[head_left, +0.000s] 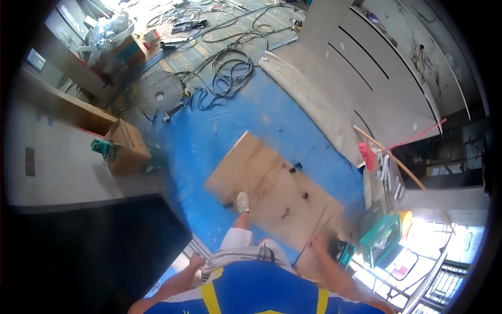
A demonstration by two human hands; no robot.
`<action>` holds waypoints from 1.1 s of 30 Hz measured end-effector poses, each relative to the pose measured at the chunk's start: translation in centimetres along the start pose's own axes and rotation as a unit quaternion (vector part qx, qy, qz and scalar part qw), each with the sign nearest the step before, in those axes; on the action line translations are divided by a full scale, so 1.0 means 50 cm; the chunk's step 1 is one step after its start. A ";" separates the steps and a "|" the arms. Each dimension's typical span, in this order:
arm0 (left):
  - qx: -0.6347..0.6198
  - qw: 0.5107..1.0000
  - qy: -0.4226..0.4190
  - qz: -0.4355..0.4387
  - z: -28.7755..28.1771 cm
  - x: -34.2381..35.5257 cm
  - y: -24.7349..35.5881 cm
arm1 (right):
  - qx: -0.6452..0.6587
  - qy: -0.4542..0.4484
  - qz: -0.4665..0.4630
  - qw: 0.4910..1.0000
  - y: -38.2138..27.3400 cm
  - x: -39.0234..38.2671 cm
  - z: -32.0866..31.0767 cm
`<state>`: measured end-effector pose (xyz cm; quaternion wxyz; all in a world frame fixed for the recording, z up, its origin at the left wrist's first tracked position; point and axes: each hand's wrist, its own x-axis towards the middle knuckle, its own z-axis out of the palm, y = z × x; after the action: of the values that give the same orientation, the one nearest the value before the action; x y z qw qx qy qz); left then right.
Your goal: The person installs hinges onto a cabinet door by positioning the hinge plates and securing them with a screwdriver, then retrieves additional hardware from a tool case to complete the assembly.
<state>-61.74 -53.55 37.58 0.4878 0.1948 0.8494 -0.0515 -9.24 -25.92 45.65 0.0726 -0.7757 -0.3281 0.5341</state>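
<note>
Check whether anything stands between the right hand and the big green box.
Yes: the black-and-teal item lies between the right hand and the big green box in this view; its height relative to the hand is unclear.

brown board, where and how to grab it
Grip the brown board probably best at its left short end, coming from the blue sheet on that side: the board lies flat, so its edge likely needs prising up, and the shoe over it should move first.

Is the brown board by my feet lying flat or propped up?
Flat: the brown board lies on the blue floor sheet, and small dark pieces rest on its face.
</note>
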 end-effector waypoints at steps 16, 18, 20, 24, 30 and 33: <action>-0.357 0.893 0.064 0.267 -0.705 0.332 1.096 | -0.385 -0.117 -0.166 0.900 -0.378 0.424 -0.035; -0.396 0.902 0.067 0.155 -0.662 0.374 1.043 | -0.375 -0.129 -0.185 0.899 -0.625 0.562 -0.082; -0.344 0.936 0.053 0.058 -0.608 0.359 0.979 | -0.098 0.003 -0.033 0.995 -0.900 0.659 -0.095; -0.086 0.992 -0.081 -0.032 -0.609 0.306 0.998 | 0.075 0.039 -0.134 0.987 -1.374 0.772 -0.175; -0.076 0.995 -0.063 0.018 -0.762 0.467 1.205 | 0.053 0.035 -0.196 0.979 -1.704 0.871 -0.185; 0.069 0.991 -0.079 0.086 -0.821 0.718 1.411 | 0.027 0.050 -0.045 0.997 -1.643 0.978 -0.142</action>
<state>-84.12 32.76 35.65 0.5413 0.2956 0.7828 -0.0830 -27.99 68.06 48.46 0.1338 -0.7836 -0.3441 0.4996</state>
